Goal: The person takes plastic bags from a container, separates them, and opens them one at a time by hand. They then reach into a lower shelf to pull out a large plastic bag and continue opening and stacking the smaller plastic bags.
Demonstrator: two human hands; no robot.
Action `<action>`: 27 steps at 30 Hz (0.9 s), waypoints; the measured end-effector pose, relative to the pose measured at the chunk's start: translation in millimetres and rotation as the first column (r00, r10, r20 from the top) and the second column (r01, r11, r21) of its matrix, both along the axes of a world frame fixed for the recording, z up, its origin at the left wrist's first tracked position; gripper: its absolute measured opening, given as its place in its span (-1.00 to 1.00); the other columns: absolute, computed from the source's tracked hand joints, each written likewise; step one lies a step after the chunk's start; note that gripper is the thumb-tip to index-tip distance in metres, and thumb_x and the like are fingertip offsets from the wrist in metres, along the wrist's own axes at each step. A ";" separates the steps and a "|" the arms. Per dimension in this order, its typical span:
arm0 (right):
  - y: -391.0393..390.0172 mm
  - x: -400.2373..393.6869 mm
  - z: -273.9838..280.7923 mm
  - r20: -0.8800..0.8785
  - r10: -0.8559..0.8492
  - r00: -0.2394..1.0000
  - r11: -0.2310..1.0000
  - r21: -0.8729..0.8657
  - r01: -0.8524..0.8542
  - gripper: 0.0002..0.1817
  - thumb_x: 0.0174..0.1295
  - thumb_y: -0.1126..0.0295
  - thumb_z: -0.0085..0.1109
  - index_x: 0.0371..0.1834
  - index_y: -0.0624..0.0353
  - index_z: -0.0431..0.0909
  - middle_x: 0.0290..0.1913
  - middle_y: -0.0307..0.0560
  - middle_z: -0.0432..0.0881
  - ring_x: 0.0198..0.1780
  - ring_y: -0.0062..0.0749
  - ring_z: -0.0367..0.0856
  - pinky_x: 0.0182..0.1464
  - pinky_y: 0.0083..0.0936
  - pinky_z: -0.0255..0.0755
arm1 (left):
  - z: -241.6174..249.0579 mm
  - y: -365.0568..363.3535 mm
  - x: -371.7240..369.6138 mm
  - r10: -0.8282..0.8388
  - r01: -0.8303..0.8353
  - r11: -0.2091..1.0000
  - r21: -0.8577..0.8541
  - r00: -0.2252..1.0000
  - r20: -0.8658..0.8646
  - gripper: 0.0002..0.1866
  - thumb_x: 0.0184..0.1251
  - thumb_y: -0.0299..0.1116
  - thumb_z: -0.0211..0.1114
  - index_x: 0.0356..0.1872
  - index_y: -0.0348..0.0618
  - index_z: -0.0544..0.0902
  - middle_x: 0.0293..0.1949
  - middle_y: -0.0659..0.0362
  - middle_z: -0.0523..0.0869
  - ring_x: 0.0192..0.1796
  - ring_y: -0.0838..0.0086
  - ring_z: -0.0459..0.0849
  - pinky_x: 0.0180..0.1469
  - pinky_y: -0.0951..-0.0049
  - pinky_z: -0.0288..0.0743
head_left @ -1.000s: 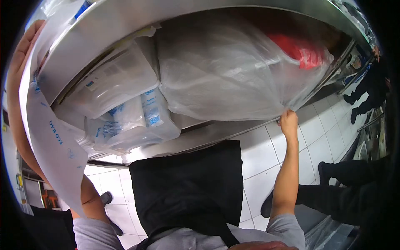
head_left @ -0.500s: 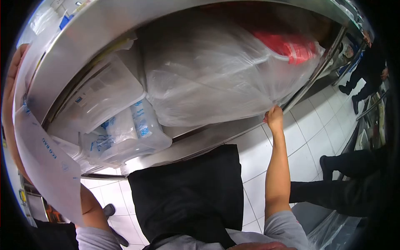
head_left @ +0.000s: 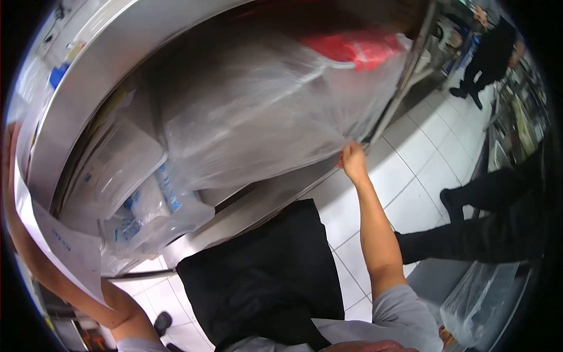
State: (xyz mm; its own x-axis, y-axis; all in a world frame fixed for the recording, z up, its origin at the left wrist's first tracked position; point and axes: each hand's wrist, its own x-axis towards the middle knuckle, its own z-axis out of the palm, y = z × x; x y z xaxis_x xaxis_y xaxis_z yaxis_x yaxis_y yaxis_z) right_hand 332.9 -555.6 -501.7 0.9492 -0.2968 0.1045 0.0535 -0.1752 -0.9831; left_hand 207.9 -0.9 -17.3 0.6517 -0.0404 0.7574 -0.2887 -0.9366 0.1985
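Note:
My right hand (head_left: 352, 161) is closed on the lower right corner of a large, cloudy plastic bag (head_left: 258, 129) on the shelf under a steel counter. Red material (head_left: 358, 50) shows at that bag's far right. At the left edge of the view, my left hand (head_left: 12, 146) holds a white bag (head_left: 58, 237) printed "ECO BAG", which hangs along my forearm; the fingers are only partly visible. Between my hands, a clear plastic bin (head_left: 182, 220) holds blue-printed plastic packs (head_left: 167, 188). A tilted clear container (head_left: 126, 167) rests beside it.
The curved-looking steel counter edge (head_left: 111, 53) passes in front of me, above the shelf. A person in dark trousers (head_left: 475, 243) stands close on my right, and another person (head_left: 489, 58) is farther off. A clear plastic bag (head_left: 478, 299) hangs at the lower right.
My view has turned, so the shelf and bags sit farther left. The left hand is lower in view, with the white bag still hanging; the right hand keeps its grip on the plastic bag's corner.

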 end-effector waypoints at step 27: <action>223.5 2.9 263.8 0.507 0.200 0.838 0.840 -0.529 0.119 -0.34 0.27 0.29 0.22 0.32 0.60 0.38 0.37 0.48 0.43 0.51 0.32 0.25 0.60 0.09 -0.02 | 13.1 -50.2 -1.8 -0.146 0.135 0.986 -0.097 0.983 -0.114 -0.70 0.74 -0.20 0.04 -0.24 -0.18 0.48 -0.40 0.27 0.37 -0.30 0.60 0.31 -0.20 0.55 0.27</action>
State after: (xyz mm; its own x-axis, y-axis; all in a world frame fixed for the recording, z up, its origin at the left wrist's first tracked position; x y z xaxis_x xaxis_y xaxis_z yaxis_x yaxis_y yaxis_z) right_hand 335.8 -332.0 -237.9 0.7045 -0.0065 0.7097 0.5474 -0.6314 -0.5492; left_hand 206.0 -51.1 -4.2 0.7308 -0.0740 0.6785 -0.3850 -0.8655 0.3203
